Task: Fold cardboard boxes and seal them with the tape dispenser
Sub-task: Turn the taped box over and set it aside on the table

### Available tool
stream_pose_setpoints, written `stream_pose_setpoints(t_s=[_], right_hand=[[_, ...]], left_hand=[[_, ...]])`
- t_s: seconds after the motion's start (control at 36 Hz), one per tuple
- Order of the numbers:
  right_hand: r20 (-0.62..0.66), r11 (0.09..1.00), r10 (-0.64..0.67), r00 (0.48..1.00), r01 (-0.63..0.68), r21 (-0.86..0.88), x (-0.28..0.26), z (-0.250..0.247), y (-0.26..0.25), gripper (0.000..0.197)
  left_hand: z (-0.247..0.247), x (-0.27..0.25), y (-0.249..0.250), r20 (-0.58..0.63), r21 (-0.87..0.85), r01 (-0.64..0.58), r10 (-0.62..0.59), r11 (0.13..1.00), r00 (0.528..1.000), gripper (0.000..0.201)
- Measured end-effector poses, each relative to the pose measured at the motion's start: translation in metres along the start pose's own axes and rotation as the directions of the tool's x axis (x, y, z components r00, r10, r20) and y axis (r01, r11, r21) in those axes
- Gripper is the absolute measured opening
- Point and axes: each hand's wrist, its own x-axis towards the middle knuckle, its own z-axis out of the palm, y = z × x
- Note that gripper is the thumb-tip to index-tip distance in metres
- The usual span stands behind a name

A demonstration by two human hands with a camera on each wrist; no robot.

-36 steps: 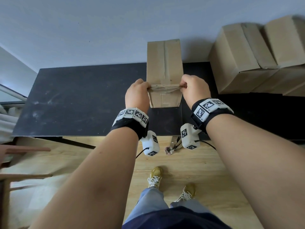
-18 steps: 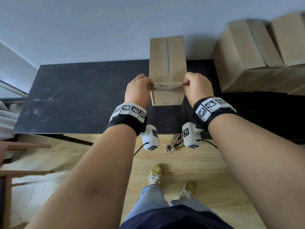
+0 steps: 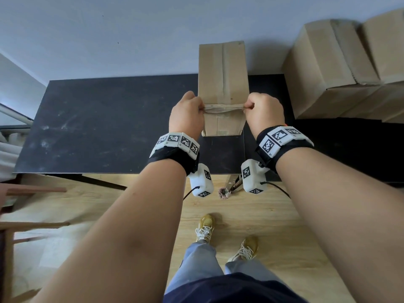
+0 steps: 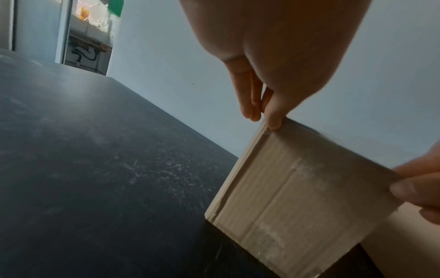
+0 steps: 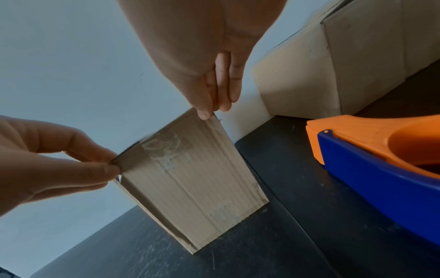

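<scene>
A flattened brown cardboard box stands on its near end on the black table, leaning away toward the wall. My left hand pinches its left edge at a crease, and my right hand pinches the right edge at the same height. The left wrist view has the thumb on the box's upper corner. In the right wrist view the fingertips clamp the top corner of the box. An orange and blue tape dispenser lies on the table to the right of my right hand.
Several folded cardboard boxes are stacked at the back right against the wall. The left half of the table is bare. A wooden chair stands at the lower left on the wood floor. My feet are below the table's front edge.
Both hands keep their pinch on the box's edges. The box has shifted slightly and its crease looks a little flatter between the hands.
</scene>
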Motion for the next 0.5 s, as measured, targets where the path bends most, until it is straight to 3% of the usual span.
stream_pose_setpoints(t_s=[0.11,0.22,0.36,0.44,0.5], right_hand=[[0.012,0.997,0.042,0.999,-0.042,0.06,-0.001,0.0,0.0,0.008],[0.016,0.987,0.085,0.996,-0.086,0.132,-0.008,-0.003,0.0,0.028],[0.016,0.977,0.136,0.991,-0.136,0.165,-0.014,-0.008,-0.006,0.025],[0.032,0.981,0.123,0.992,-0.127,0.144,-0.012,-0.011,-0.007,0.035],[0.053,0.983,0.109,0.993,-0.116,0.144,-0.009,-0.012,-0.005,0.027]], left_hand=[[0.002,-0.004,0.002,-0.03,-0.006,0.026,-0.026,1.0,0.999,0.016],[0.001,-0.007,-0.002,-0.02,-0.04,0.056,-0.057,0.998,0.998,0.018],[-0.003,-0.008,0.0,-0.004,-0.137,0.148,-0.15,0.979,0.989,0.026],[-0.003,-0.01,-0.002,-0.009,-0.13,0.123,-0.125,0.984,0.992,0.024],[-0.001,-0.011,-0.004,-0.008,-0.103,0.089,-0.09,0.991,0.996,0.023]])
